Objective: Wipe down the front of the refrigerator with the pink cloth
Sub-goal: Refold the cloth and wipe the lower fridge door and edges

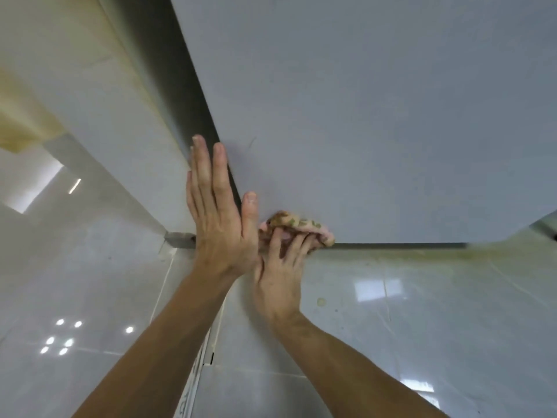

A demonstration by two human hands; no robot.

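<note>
The refrigerator's grey front (376,116) fills the upper right of the head view, seen from above down to its bottom edge. My left hand (220,215) lies flat with straight fingers against the door's left edge. My right hand (280,267) presses the pink cloth (298,226), which has a green and brown pattern, against the door just above its bottom edge. The fingers spread over the bunched cloth and cover part of it.
A pale wall panel (99,122) runs along the refrigerator's left side, with a dark gap between them. Glossy grey floor tiles (422,312) lie below, yellowed with grime along the refrigerator's base. A small metal foot (179,239) shows at the lower left corner.
</note>
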